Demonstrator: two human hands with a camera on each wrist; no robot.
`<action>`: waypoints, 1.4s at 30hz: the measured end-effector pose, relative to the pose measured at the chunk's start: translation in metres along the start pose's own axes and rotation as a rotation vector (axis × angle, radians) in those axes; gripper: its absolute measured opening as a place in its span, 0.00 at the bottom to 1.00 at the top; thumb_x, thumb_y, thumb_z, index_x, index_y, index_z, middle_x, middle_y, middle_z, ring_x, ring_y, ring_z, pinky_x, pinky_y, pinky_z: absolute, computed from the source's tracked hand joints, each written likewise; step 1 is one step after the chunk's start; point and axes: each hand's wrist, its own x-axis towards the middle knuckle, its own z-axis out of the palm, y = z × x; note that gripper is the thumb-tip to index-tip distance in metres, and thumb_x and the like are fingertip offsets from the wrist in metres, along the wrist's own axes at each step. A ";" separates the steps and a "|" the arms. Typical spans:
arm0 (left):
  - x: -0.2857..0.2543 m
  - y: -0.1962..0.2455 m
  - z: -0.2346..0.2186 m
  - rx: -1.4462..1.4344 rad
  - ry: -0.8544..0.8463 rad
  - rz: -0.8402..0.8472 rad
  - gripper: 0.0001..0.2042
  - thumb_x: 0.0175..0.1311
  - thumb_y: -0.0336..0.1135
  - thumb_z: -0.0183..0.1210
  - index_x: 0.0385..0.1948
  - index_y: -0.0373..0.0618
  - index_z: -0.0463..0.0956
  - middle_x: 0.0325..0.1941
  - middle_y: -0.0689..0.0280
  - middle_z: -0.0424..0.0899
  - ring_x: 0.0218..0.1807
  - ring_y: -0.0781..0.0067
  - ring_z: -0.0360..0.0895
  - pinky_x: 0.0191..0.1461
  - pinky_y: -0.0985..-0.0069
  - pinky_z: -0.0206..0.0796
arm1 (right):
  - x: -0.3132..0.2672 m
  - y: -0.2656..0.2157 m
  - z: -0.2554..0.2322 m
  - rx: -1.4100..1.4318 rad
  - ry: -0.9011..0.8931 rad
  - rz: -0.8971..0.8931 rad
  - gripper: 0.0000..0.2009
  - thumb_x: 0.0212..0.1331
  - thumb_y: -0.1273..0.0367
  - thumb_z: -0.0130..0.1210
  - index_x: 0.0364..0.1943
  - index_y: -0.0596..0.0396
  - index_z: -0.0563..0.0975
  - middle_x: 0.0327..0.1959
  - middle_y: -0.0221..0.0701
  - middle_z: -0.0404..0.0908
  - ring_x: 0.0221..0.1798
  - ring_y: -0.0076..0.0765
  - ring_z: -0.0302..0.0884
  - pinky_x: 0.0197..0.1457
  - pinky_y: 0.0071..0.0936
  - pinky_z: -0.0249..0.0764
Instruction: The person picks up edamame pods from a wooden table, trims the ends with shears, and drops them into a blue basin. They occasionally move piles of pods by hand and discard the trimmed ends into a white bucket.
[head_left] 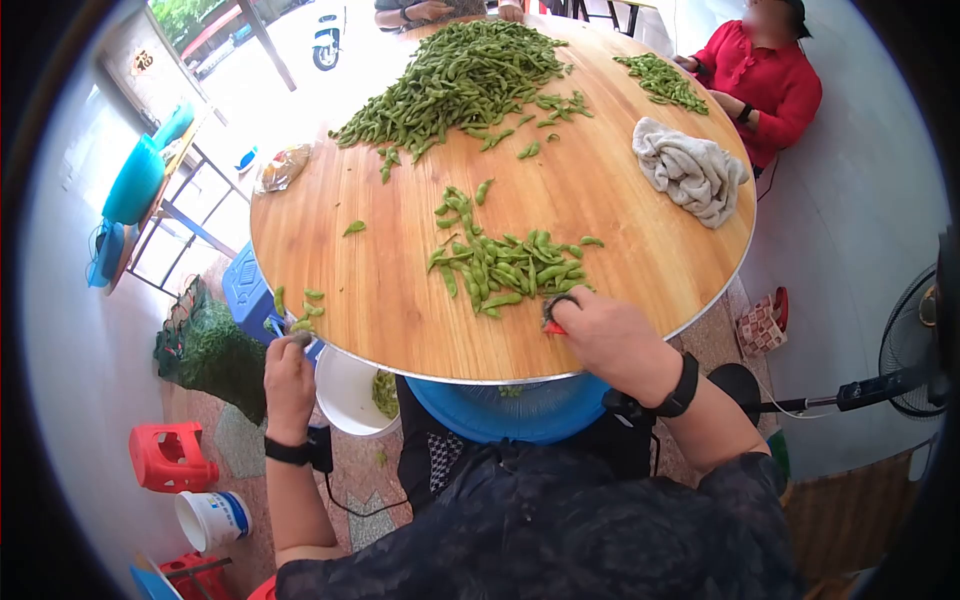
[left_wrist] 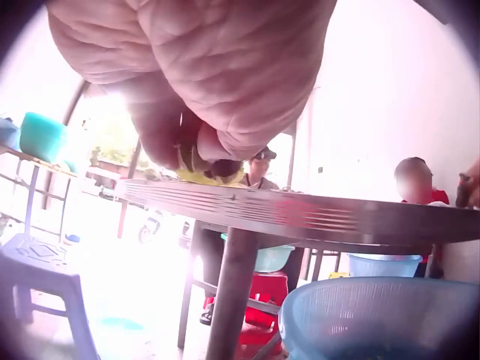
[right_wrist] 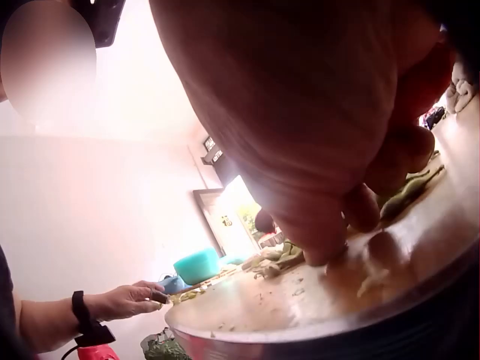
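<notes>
Near the table's left edge, my left hand (head_left: 288,385) has its thumb and fingers together, with a dark cover on one fingertip. In the left wrist view these fingers pinch a yellow-green edamame pod (left_wrist: 199,171) just over the rim. A few loose pods (head_left: 313,310) lie beside that hand. My right hand (head_left: 625,345) reaches down to the tabletop at the near side of a small pile of edamame pods (head_left: 510,265). Something dark and a bit of red (head_left: 555,328) show at its fingertips; I cannot tell whether the fingers grip a pod.
A large edamame heap (head_left: 460,80) covers the back of the round wooden table (head_left: 400,210). A crumpled cloth (head_left: 690,170) lies at the right. Below the near edge stand a white bucket (head_left: 345,395) and a blue basin (head_left: 500,415). A person in red (head_left: 770,85) sits at right.
</notes>
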 end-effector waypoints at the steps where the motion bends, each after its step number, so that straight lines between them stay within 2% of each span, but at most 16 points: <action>1: -0.006 0.001 -0.003 0.110 0.100 0.008 0.11 0.55 0.24 0.54 0.40 0.36 0.76 0.50 0.51 0.73 0.54 0.50 0.70 0.58 0.61 0.62 | 0.002 0.000 0.000 -0.003 0.002 0.000 0.05 0.55 0.76 0.47 0.35 0.56 0.72 0.32 0.40 0.73 0.33 0.48 0.77 0.35 0.40 0.75; 5: -0.018 0.006 -0.012 0.269 0.270 -0.042 0.14 0.60 0.29 0.57 0.46 0.33 0.76 0.65 0.50 0.64 0.65 0.51 0.63 0.67 0.64 0.54 | 0.007 0.004 0.010 0.002 -0.036 -0.060 0.04 0.54 0.74 0.51 0.33 0.56 0.71 0.30 0.41 0.73 0.32 0.49 0.76 0.34 0.40 0.74; 7: -0.019 0.018 -0.010 0.262 0.316 -0.023 0.14 0.59 0.28 0.57 0.47 0.33 0.75 0.63 0.51 0.66 0.63 0.53 0.65 0.65 0.64 0.57 | 0.006 0.005 0.016 0.028 -0.020 -0.050 0.05 0.54 0.72 0.54 0.33 0.56 0.71 0.29 0.41 0.73 0.31 0.49 0.76 0.33 0.41 0.73; 9: -0.019 0.027 -0.004 -0.023 0.294 -0.022 0.14 0.58 0.29 0.58 0.46 0.35 0.76 0.61 0.49 0.67 0.64 0.49 0.63 0.68 0.62 0.53 | 0.007 0.005 0.020 -0.009 -0.009 0.072 0.07 0.54 0.71 0.55 0.33 0.57 0.70 0.27 0.43 0.72 0.32 0.51 0.76 0.32 0.43 0.72; 13: -0.012 0.090 0.006 -0.277 0.253 0.135 0.07 0.56 0.24 0.57 0.37 0.37 0.77 0.38 0.56 0.77 0.42 0.57 0.75 0.47 0.67 0.66 | 0.019 -0.006 0.023 0.119 0.033 0.026 0.07 0.56 0.71 0.54 0.32 0.58 0.68 0.26 0.45 0.73 0.32 0.54 0.75 0.33 0.45 0.71; 16: -0.015 0.134 0.025 -0.712 0.012 0.031 0.05 0.58 0.25 0.57 0.35 0.37 0.78 0.26 0.62 0.77 0.28 0.70 0.74 0.35 0.75 0.67 | 0.035 -0.026 0.020 0.311 0.068 -0.012 0.07 0.58 0.70 0.52 0.31 0.58 0.68 0.25 0.48 0.74 0.31 0.57 0.74 0.34 0.42 0.72; 18: -0.016 0.151 0.048 -1.109 -0.117 -0.099 0.06 0.64 0.27 0.55 0.39 0.37 0.76 0.24 0.68 0.75 0.27 0.82 0.70 0.33 0.81 0.64 | 0.042 -0.031 0.019 0.625 -0.005 0.086 0.08 0.60 0.68 0.53 0.30 0.58 0.69 0.24 0.42 0.76 0.29 0.46 0.76 0.33 0.36 0.70; 19: -0.013 0.161 0.049 -1.110 -0.103 -0.104 0.06 0.64 0.27 0.55 0.39 0.37 0.76 0.24 0.68 0.75 0.27 0.82 0.70 0.33 0.81 0.64 | 0.043 -0.035 0.017 0.620 -0.011 0.074 0.08 0.60 0.68 0.53 0.30 0.58 0.69 0.24 0.42 0.76 0.29 0.46 0.76 0.33 0.36 0.70; 21: -0.006 0.177 0.046 -1.358 -0.289 -0.215 0.07 0.69 0.29 0.50 0.43 0.39 0.73 0.32 0.71 0.76 0.34 0.85 0.71 0.40 0.84 0.65 | 0.035 -0.045 0.014 1.088 -0.113 0.256 0.08 0.62 0.68 0.53 0.32 0.58 0.71 0.24 0.33 0.75 0.29 0.28 0.72 0.32 0.29 0.68; 22: -0.005 0.180 0.048 -1.363 -0.285 -0.219 0.07 0.69 0.29 0.50 0.43 0.39 0.73 0.32 0.71 0.76 0.34 0.85 0.71 0.40 0.84 0.65 | 0.030 -0.045 0.015 1.053 -0.137 0.266 0.08 0.63 0.67 0.54 0.34 0.59 0.72 0.24 0.27 0.72 0.30 0.19 0.66 0.33 0.25 0.67; 23: -0.003 0.182 0.049 -1.397 -0.358 -0.197 0.06 0.69 0.29 0.50 0.41 0.39 0.73 0.31 0.72 0.76 0.33 0.85 0.71 0.40 0.84 0.65 | 0.027 -0.046 0.018 1.050 -0.141 0.267 0.08 0.63 0.67 0.54 0.34 0.59 0.72 0.24 0.27 0.72 0.30 0.19 0.66 0.33 0.25 0.67; 29: -0.006 0.180 0.057 -1.391 -0.454 -0.154 0.05 0.70 0.31 0.49 0.34 0.42 0.72 0.28 0.73 0.74 0.31 0.85 0.69 0.37 0.85 0.63 | 0.014 -0.050 0.028 1.001 0.027 0.161 0.08 0.63 0.69 0.52 0.34 0.60 0.70 0.25 0.30 0.71 0.30 0.24 0.66 0.35 0.25 0.67; 31: -0.005 0.180 0.051 -1.424 -0.470 -0.196 0.06 0.70 0.32 0.49 0.33 0.43 0.72 0.27 0.73 0.74 0.31 0.85 0.69 0.37 0.85 0.62 | 0.010 -0.049 0.025 1.012 -0.020 0.312 0.06 0.62 0.70 0.50 0.33 0.60 0.69 0.27 0.35 0.72 0.30 0.34 0.70 0.36 0.29 0.68; 34: -0.004 0.179 0.046 -1.499 -0.471 -0.242 0.06 0.70 0.33 0.49 0.33 0.43 0.72 0.27 0.73 0.74 0.30 0.85 0.68 0.36 0.85 0.61 | 0.002 -0.046 0.007 0.978 -0.064 0.279 0.06 0.61 0.71 0.49 0.33 0.60 0.68 0.29 0.40 0.73 0.33 0.44 0.73 0.37 0.34 0.68; 37: -0.008 0.179 0.046 -1.483 -0.505 -0.248 0.06 0.70 0.32 0.49 0.33 0.43 0.72 0.26 0.73 0.74 0.30 0.86 0.68 0.36 0.85 0.61 | -0.003 -0.036 0.015 0.699 -0.099 0.052 0.07 0.61 0.70 0.50 0.34 0.59 0.66 0.26 0.42 0.74 0.30 0.46 0.74 0.33 0.37 0.68; 42: -0.010 0.183 0.048 -1.288 -0.470 -0.086 0.06 0.68 0.30 0.50 0.31 0.42 0.72 0.25 0.74 0.72 0.30 0.87 0.66 0.34 0.84 0.59 | -0.009 -0.046 0.010 0.821 -0.194 0.162 0.09 0.61 0.69 0.50 0.34 0.60 0.65 0.20 0.43 0.72 0.23 0.50 0.73 0.27 0.40 0.66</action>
